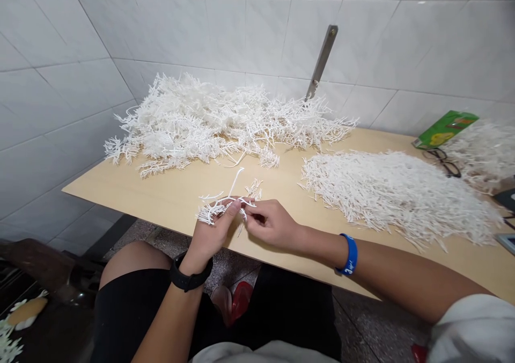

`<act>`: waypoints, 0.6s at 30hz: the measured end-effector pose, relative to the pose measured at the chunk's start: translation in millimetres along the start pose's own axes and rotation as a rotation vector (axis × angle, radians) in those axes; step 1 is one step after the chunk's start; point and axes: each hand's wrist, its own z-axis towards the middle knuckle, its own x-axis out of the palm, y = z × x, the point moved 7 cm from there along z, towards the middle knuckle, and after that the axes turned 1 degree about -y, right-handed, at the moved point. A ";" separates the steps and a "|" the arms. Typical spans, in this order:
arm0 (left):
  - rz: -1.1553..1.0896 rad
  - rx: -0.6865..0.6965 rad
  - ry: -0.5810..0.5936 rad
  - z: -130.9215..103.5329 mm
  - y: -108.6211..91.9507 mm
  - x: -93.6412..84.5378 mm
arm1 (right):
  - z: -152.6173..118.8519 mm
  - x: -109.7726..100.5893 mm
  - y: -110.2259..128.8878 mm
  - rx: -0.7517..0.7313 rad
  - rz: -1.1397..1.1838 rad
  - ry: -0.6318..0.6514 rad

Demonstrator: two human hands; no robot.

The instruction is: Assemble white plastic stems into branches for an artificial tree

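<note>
My left hand (215, 228) is closed round a bunch of thin white plastic sprigs (208, 213), its thumb pressed on their stems near the table's front edge. One branched white stem (237, 178) sticks up out of the bunch. Fingertips pinched together, my right hand (273, 224) holds an end of the white plastic at the right of the bunch. Just beyond both hands, a few loose white pieces (254, 187) lie on the tan tabletop (161, 202).
A big tangled heap of white branched sprigs (217, 116) lies along the wall. To the right spreads a pile of small white pieces (394, 191). Behind it are a green packet (444, 130) and glasses (446, 162). A metal bar (322, 63) stands against the tiles.
</note>
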 end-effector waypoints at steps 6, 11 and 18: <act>-0.225 -0.014 -0.178 3.0 8.0 -16.0 | -5.1 7.6 14.5 -0.150 -0.075 0.089; -0.118 -0.039 -0.173 4.6 12.5 -14.3 | -3.7 -4.3 13.7 -0.186 -0.231 0.044; -0.174 -0.048 -0.171 3.0 14.0 -12.1 | -0.4 -7.1 -20.1 0.075 -0.290 0.045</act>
